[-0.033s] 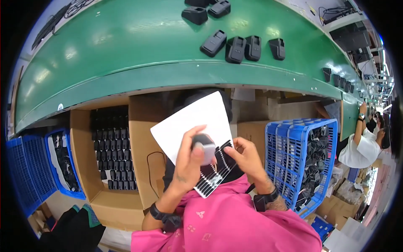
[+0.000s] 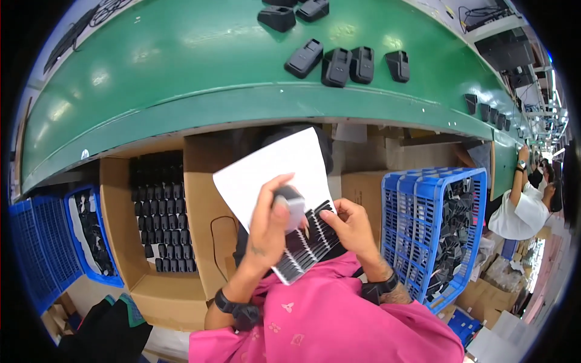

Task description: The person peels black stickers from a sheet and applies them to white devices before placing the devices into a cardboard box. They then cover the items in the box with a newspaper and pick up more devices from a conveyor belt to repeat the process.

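My left hand grips a small grey block-shaped part and holds it over a white sheet. The sheet's lower half carries rows of narrow black strips. My right hand holds the sheet at its right edge, with the thumb resting on the black strips beside the grey part. Both hands are in front of my chest, above my pink top. Each wrist wears a dark band.
A green conveyor belt curves across the top and carries several black housings. Below it stand an open cardboard box of black parts, a blue crate of black pieces on the right, and more blue crates on the left. Another person works at the far right.
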